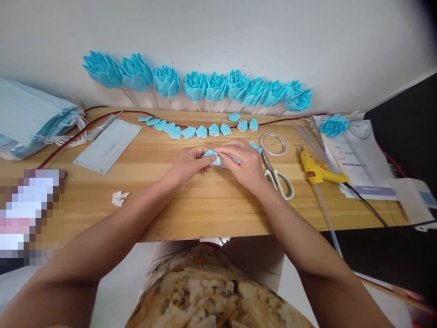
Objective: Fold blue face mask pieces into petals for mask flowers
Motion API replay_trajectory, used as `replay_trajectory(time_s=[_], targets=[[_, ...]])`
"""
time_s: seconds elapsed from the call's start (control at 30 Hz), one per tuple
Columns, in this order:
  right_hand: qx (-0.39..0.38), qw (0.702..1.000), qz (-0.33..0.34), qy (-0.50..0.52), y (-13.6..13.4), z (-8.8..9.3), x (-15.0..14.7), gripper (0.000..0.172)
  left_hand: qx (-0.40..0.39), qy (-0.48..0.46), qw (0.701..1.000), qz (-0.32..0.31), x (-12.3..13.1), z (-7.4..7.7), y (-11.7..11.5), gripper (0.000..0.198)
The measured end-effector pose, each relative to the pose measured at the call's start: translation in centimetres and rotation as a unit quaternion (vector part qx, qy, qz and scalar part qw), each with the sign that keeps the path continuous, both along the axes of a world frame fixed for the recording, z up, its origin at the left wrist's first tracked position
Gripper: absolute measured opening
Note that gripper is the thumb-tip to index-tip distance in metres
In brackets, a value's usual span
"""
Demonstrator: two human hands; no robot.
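My left hand [190,165] and my right hand [243,165] meet over the middle of the wooden table [191,205]. Both pinch one small light-blue folded piece [213,157] between their fingertips, just above the wood. A row of several similar blue folded petals [201,130] lies on the table behind my hands. Finished blue flowers on sticks [205,85] lean against the wall beyond them.
Scissors [279,177], a tape roll [273,144] and a yellow glue gun [317,171] lie right of my hands. A flat blue face mask [107,145] and a stack of masks [30,118] sit at the left. White scraps [119,197] lie near the front left.
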State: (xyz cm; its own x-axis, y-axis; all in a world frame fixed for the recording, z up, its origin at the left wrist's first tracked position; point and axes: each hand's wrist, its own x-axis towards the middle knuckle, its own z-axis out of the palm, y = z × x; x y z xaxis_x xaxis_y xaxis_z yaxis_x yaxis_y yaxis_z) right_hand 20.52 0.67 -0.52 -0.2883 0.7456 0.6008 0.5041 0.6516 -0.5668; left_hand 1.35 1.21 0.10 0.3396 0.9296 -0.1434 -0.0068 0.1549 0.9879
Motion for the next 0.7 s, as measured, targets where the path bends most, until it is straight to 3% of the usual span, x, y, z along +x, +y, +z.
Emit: replay_trajectory(time_s=[0.33,0.7], targets=[[0.052,0.998,0.018,-0.034,0.34,-0.53,0.21,0.032,-0.012,-0.039,0.999,0.014,-0.03,-0.34,0.19,0.026],[0.059,0.997,0.001,-0.051,0.5,-0.73,0.32,0.034,-0.001,-0.068,0.998,0.003,0.0,-0.61,0.23,0.035]])
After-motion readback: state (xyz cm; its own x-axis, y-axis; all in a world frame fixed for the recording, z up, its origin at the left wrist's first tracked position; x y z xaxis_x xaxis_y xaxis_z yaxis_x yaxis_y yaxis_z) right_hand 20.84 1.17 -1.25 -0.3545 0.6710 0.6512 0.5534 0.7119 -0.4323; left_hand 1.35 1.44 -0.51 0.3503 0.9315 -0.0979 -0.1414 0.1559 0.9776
